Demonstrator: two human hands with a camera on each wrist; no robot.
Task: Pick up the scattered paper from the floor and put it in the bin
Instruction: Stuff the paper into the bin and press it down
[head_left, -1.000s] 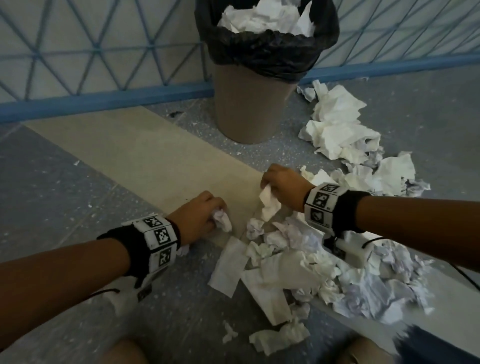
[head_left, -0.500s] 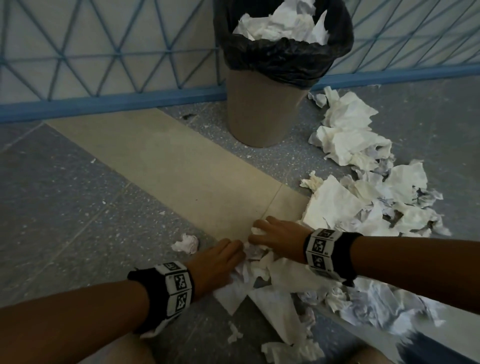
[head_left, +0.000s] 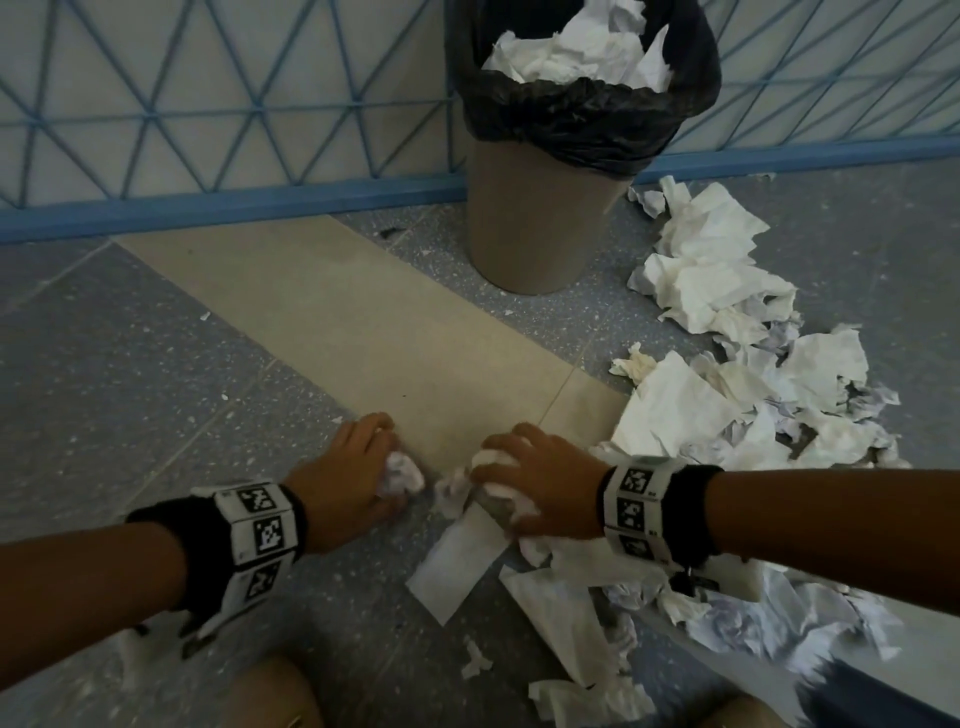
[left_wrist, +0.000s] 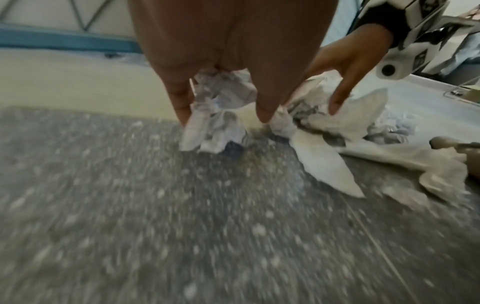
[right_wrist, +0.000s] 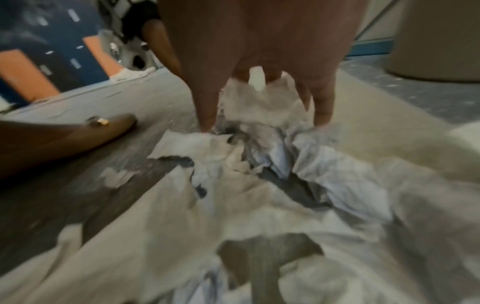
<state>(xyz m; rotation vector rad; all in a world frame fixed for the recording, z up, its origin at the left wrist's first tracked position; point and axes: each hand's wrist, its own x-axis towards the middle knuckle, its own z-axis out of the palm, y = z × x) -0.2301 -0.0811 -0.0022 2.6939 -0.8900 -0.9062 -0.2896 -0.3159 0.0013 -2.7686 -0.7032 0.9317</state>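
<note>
Gathering crumpled white paper off the grey speckled floor (head_left: 130, 389).

My left hand (head_left: 345, 480) is curling round a small paper wad (head_left: 400, 474); my right hand (head_left: 540, 483) is clutching a bigger bunch (head_left: 493, 499). I judge it half done: brown black-lined bin (head_left: 540, 228) nearly full, a loose pile (head_left: 727, 364) remaining rightward.

Scattered paper (head_left: 727, 395) lies right (and forward) of bin (head_left: 535, 223).

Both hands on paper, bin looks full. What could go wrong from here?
1. The bin is already heaped with paper above its rim, so new wads may roll off.
2. The left hand grips only a small crumpled wad; loose ends could drop.
3. The right hand grips the edge of a loose pile; sheets may trail away.
</note>
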